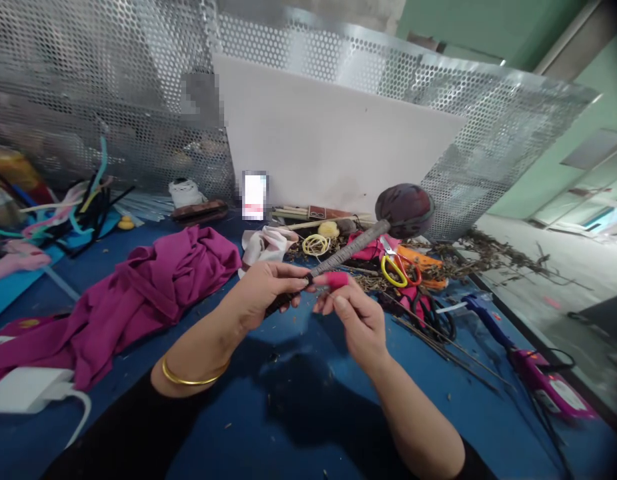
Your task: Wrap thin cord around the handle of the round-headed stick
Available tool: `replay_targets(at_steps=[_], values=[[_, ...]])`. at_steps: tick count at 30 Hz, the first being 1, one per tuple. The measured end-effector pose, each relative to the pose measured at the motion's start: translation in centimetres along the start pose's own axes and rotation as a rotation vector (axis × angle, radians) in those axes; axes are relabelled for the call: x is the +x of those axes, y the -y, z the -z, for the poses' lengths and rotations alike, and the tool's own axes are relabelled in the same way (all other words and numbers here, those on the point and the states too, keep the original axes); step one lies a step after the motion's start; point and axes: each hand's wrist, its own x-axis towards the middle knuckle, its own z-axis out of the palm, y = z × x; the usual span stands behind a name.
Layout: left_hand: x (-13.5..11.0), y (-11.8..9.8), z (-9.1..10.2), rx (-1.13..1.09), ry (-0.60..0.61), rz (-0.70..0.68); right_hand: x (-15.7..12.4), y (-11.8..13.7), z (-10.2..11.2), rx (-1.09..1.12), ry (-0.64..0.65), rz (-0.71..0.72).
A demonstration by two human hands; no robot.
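Note:
My left hand [265, 290] is closed round the lower end of a grey wrapped stem [355, 245], which rises to the upper right and ends in a dark maroon ball [405, 210]. A gold bangle sits on that wrist. My right hand [355, 320] pinches the stem just beside the left hand; a bright pink cap or piece [337, 280] shows at its fingertip, and I cannot tell which. Both hands hover above the blue table [298, 400].
Magenta cloth [138, 293] lies at the left, a white charger [25, 389] at the near left. Yellow-handled scissors [395, 270], dark scissors [435, 320], thin sticks and a purple glue gun [538, 377] lie at the right. A white board [328, 143] and perforated metal sheets stand behind.

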Motion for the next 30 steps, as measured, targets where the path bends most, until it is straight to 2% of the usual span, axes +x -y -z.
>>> replay_targets(at_steps=[2, 4, 8, 14, 20, 26, 30], values=[[0.1, 0.3, -0.1, 0.028, 0.025, 0.028, -0.1, -0.3, -0.3, 0.146, 0.078, -0.053], [0.2, 0.4, -0.2, 0.064, 0.052, 0.039, -0.2, -0.7, -0.5, 0.139, 0.062, -0.077], [-0.1, 0.1, -0.3, 0.113, 0.069, 0.022, -0.3, -0.9, -0.5, -0.131, -0.041, -0.020], [-0.3, 0.2, -1.2, 0.174, 0.006, -0.054, -0.6, -0.5, -0.4, -0.446, 0.056, 0.163], [0.0, 0.7, -1.3, 0.250, -0.037, -0.098, -0.6, -0.5, -0.5, -0.548, 0.124, 0.275], [0.3, 1.2, -1.5, 0.387, -0.061, -0.143, -0.5, -0.3, -0.3, -0.486, 0.105, 0.246], [0.3, 1.6, -1.6, 0.576, -0.034, -0.222, 0.1, -0.1, 0.4, -0.375, 0.028, 0.104]])
